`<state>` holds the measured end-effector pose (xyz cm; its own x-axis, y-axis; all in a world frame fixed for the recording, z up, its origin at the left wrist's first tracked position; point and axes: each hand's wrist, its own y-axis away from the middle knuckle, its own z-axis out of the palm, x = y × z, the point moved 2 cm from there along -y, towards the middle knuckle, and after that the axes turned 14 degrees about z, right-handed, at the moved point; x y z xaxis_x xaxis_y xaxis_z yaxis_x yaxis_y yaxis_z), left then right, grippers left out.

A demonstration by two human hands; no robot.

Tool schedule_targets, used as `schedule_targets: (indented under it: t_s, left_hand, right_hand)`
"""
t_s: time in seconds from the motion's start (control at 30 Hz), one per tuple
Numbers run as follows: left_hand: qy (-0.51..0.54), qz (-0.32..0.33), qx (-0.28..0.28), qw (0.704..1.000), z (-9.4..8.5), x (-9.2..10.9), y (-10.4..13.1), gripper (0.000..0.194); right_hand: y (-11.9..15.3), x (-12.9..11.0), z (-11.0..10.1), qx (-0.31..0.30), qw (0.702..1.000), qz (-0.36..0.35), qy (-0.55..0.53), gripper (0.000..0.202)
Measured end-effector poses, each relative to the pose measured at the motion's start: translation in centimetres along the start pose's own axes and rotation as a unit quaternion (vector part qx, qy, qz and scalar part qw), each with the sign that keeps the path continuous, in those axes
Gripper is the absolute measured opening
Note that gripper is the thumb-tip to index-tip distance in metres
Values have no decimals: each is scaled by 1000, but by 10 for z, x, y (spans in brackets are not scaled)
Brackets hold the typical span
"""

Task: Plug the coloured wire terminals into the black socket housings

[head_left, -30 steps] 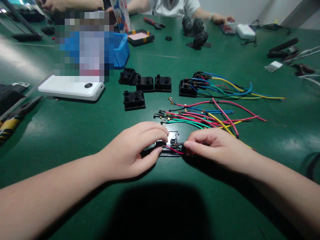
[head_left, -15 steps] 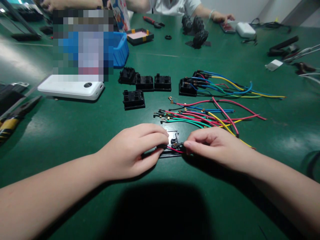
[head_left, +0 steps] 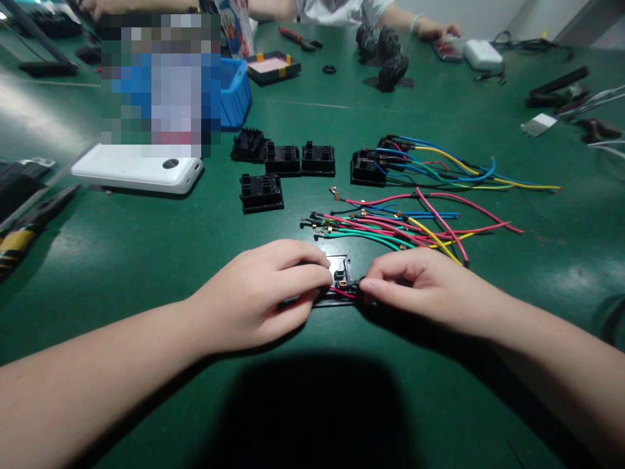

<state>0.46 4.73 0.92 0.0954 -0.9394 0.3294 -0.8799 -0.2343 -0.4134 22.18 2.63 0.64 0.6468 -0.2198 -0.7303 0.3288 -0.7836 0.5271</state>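
A black socket module [head_left: 336, 301] lies on the green table, partly hidden by my left hand [head_left: 273, 290], whose fingers are closed on its left side. A short red wire [head_left: 346, 294] runs across the module. From the right, my right hand [head_left: 415, 283] pinches a black wire end [head_left: 355, 284] between thumb and forefinger, at the module's terminals. Just beyond my hands lies a loose bundle of red, green, blue and yellow wires [head_left: 375, 228] with metal terminals.
Several black modules [head_left: 262, 193] stand beyond my left hand; wired modules [head_left: 368, 168] are to their right. A white power bank [head_left: 139, 170] and pliers [head_left: 29, 234] lie left. Farther back are a blue bin [head_left: 235, 94] and another person's hand [head_left: 442, 32].
Fingers of my left hand have shifted slightly on the module. My right hand keeps its pinch at the terminals, almost unmoved.
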Motion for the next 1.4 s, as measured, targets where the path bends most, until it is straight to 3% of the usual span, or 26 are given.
schedule_targets:
  t_s: [0.2,0.47,0.7,0.87,1.23,1.4]
  left_hand:
    - [14,13,18,1000,0,0,-1,20]
    - [39,78,7,996,0,1,-2,23]
    - [57,101,-1,993,0,1,-4,24]
    - [59,97,-4,994,0,1,-2,26]
    - [50,98,-4,994,0,1,-3,24]
    - [51,100,-6,994,0,1,-4,25]
  right_hand:
    - [4,0,-1,-34,999,31,-5,36]
    - [10,-1,3,-173,981,89,-21,35]
    - [9,1,2,-171,977,111,-61,35]
    - [8,0,-2,-146,985,68,-67,34]
    - [11,3,-1,-213,967,119,-70,33]
    - [12,1,-1,-217,967,109,-81,32]
